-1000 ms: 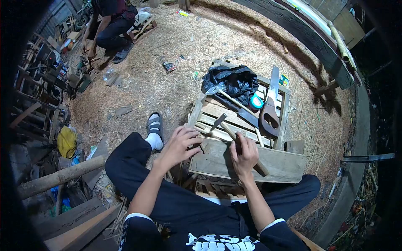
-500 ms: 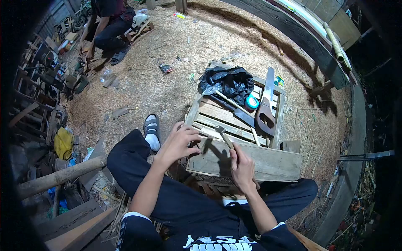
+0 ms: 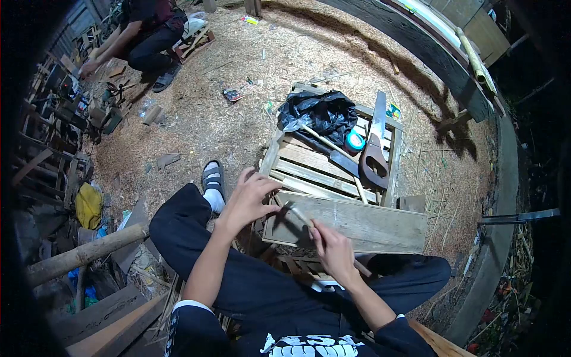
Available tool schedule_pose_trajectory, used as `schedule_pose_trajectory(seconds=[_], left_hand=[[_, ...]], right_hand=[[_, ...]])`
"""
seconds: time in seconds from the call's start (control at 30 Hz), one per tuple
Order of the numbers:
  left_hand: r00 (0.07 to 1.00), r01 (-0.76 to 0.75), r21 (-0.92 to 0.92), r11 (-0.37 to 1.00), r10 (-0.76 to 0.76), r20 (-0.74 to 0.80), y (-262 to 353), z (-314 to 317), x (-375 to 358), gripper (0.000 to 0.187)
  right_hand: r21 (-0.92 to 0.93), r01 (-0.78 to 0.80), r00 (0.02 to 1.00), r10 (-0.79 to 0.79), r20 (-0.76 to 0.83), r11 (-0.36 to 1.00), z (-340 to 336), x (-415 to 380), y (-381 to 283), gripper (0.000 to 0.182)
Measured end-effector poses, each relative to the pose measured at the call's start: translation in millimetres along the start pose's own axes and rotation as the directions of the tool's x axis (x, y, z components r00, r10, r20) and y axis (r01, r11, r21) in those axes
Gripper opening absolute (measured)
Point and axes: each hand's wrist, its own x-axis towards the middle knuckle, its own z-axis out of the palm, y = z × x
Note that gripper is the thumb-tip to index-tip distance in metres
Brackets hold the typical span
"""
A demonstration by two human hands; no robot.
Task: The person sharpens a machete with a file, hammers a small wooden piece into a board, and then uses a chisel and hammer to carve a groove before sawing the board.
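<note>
A grey wooden board (image 3: 380, 227) lies across in front of me, over the near side of a slatted wooden frame (image 3: 272, 150). My left hand (image 3: 246, 201) grips the board's left end, thumb and fingers curved about the far corner. Whether a nail is between those fingers I cannot make out. My right hand (image 3: 336, 253) is closed round the handle of a hammer (image 3: 302, 215), its head low over the board near my left thumb. On the frame lie a handsaw (image 3: 375, 152), a broad-bladed knife (image 3: 345, 163), a black plastic bag (image 3: 324, 116) and a blue-lidded round container (image 3: 355, 141).
Another person (image 3: 156, 50) squats at the upper left, an arm stretched towards piled wood scraps. A bamboo pole (image 3: 89, 253) juts in at left, near a yellow sack (image 3: 89, 205). A thick beam (image 3: 416, 41) runs across the upper right. Shavings cover the ground.
The hammer has swung down and left, its head now close to the board by my left hand. The other person's arm has reached out to the left.
</note>
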Motion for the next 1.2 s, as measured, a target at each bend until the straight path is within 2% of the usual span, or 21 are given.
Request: schedule_pose_trajectory(seconds=[0.07,0.1,0.17,0.27,0.3,0.4,0.47,0.53,0.7,0.8,0.87,0.97,1.2], left_hand=[[1.000,0.007,0.035,0.999,-0.008,0.024,-4.1,0.5,-2.0,0.047],[1.000,0.010,0.037,0.999,-0.011,0.023,-5.2,1.0,-2.3,0.047],[1.000,0.005,0.028,1.000,-0.006,0.023,-5.3,2.8,-4.7,0.046],[1.000,0.005,0.044,0.999,-0.006,0.025,-4.6,2.0,-4.8,0.045],[1.000,0.000,0.044,0.999,-0.001,0.026,-3.9,2.8,-4.5,0.045],[0.999,0.011,0.057,0.998,-0.013,0.034,-5.6,0.8,-5.5,0.044],[0.999,0.004,0.051,0.999,-0.005,0.034,-5.1,1.3,-7.1,0.045],[1.000,-0.009,0.040,0.999,0.008,0.025,-4.7,2.8,-7.0,0.046],[0.998,-0.070,0.055,0.996,0.070,0.004,-2.4,9.5,-6.9,0.049],[0.992,-0.125,0.058,0.990,0.125,0.005,-0.4,12.5,-6.3,0.047],[0.992,-0.126,0.055,0.990,0.125,0.029,0.8,12.0,-5.5,0.046],[0.992,-0.124,0.053,0.991,0.122,0.041,3.3,10.4,-3.4,0.048],[0.991,-0.110,0.016,0.994,0.108,0.085,-1.4,19.8,-5.6,0.050]], right_hand=[[-0.126,-0.023,0.987,0.043,0.155,0.992,-0.7,-0.5,3.1,0.027],[-0.124,-0.021,0.987,0.041,0.157,0.992,-0.7,-0.3,1.1,0.027],[-0.024,-0.027,0.999,0.027,0.018,0.999,-2.1,-2.4,-6.0,0.029],[-0.069,-0.004,0.999,0.008,0.049,0.998,3.6,-5.2,-3.4,0.031],[-0.152,-0.053,0.986,0.076,0.151,0.987,6.9,-4.1,0.8,0.031],[-0.107,-0.046,0.988,0.061,0.141,0.993,1.9,1.1,-2.9,0.031],[-0.100,-0.101,0.982,0.115,0.147,0.990,0.2,2.5,-8.6,0.030],[-0.004,-0.119,0.993,0.119,-0.021,0.993,2.8,6.2,-6.4,0.031],[-0.068,-0.246,0.969,0.245,-0.021,0.967,-0.3,19.3,9.0,0.036],[-0.128,-0.190,0.981,0.184,-0.059,0.973,-3.1,25.3,14.0,0.040],[-0.114,-0.243,0.970,0.242,-0.026,0.963,-4.0,30.1,18.2,0.044],[-0.213,-0.104,0.990,0.080,-0.116,0.972,4.0,41.3,31.3,0.043],[-0.321,0.012,0.986,-0.066,-0.156,0.947,20.4,50.6,44.8,0.035]])
